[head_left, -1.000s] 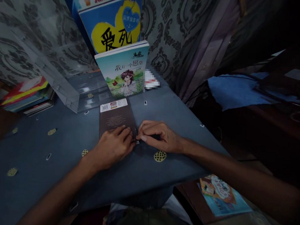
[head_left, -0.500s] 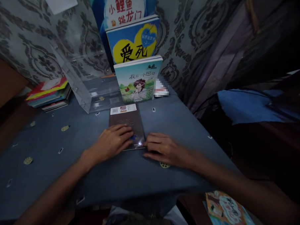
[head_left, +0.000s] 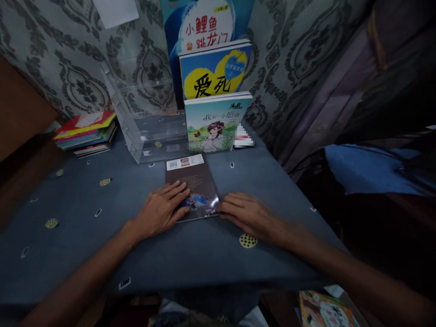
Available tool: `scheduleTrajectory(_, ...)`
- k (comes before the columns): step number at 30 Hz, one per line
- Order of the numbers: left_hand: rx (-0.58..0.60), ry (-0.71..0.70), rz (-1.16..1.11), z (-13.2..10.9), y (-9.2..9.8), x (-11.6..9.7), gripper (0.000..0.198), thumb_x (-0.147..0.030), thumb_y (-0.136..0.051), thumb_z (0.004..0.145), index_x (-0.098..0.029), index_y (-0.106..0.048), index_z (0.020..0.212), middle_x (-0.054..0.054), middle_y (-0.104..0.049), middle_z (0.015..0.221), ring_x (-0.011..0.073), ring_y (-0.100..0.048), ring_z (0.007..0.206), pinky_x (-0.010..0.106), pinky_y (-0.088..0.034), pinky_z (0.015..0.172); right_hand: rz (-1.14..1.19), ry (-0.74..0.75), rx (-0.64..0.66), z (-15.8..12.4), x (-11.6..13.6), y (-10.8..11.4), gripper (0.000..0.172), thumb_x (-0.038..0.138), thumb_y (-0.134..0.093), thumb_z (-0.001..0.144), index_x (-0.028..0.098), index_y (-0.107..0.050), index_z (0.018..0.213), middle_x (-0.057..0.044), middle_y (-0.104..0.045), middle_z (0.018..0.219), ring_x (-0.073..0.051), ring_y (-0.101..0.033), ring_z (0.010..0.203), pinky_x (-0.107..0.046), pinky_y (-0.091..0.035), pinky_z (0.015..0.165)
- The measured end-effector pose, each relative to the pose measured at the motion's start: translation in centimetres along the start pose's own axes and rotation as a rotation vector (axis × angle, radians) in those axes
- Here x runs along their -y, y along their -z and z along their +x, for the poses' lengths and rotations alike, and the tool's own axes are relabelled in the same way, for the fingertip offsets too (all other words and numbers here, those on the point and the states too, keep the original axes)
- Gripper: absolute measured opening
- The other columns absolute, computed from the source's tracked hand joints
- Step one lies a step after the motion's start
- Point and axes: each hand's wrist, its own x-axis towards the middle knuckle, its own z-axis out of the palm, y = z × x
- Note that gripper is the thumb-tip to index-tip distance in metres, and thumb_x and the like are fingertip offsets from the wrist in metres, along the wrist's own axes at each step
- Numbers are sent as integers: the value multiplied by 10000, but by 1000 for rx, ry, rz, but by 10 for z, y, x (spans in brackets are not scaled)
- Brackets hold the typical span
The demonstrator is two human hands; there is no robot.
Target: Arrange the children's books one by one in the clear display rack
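A dark brown book (head_left: pixel 195 182) lies back cover up on the blue-grey tablecloth (head_left: pixel 92 240), with a white barcode strip at its far end. My left hand (head_left: pixel 161 210) rests flat on the book's near left part, fingers stretched out. My right hand (head_left: pixel 246 214) lies flat on the cloth, its fingertips touching the book's near right corner. Behind the book, three children's books stand one behind another: a green one with a girl (head_left: pixel 216 122), a blue one with a yellow heart (head_left: pixel 215 72) and a tall blue one (head_left: pixel 206 18).
A clear acrylic stand (head_left: pixel 144 117) leans at the back left. A stack of colourful books (head_left: pixel 87 133) lies at the far left. A blue cloth (head_left: pixel 365 167) covers a dark surface on the right. Another picture book (head_left: pixel 327 317) lies low down beside the table.
Both hands went from pinching together at the book's near corner to lying flat and slightly apart. The view has lifted and turned, so more of the wall and the tall books shows.
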Motion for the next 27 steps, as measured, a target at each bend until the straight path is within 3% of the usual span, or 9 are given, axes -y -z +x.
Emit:
scheduleTrajectory(7, 96, -38, 17, -11, 7, -7, 722, -688, -492, 925, -167, -544, 1422, 147, -528, 1503, 324, -458, 1426, 500, -447, 1139, 6, -15, -30, -3, -10, 5, 257, 265, -403, 1062, 186, -644, 1019, -50, -645, 817, -182, -597, 770, -299, -488, 743)
scheduleTrajectory(13, 92, 8, 55, -12, 1, -14, 615, -577, -478, 980, -175, -513, 1444, 138, -528, 1507, 314, -436, 1442, 500, -433, 1153, 181, -94, -50, -6, -8, 3, 178, 221, -476, 1032, 194, -648, 1073, -61, -658, 909, -179, -641, 859, -289, -515, 770)
scheduleTrajectory(19, 91, -23, 62, -13, 1, -14, 565, -511, -472, 995, -137, -537, 1415, 155, -541, 1491, 321, -448, 1433, 503, -429, 1158, 265, -113, -97, -7, 0, 1, 138, 183, -525, 1004, 186, -659, 1039, -51, -655, 873, -174, -626, 830, -288, -513, 749)
scheduleTrajectory(27, 14, -118, 12, -31, 5, -17, 514, -421, -491, 992, -139, -517, 1421, 163, -548, 1481, 319, -461, 1424, 523, -448, 1145, 149, -104, -14, -13, 35, 2, 213, 210, -488, 1016, 171, -688, 951, -75, -666, 838, -205, -594, 806, -354, -523, 739)
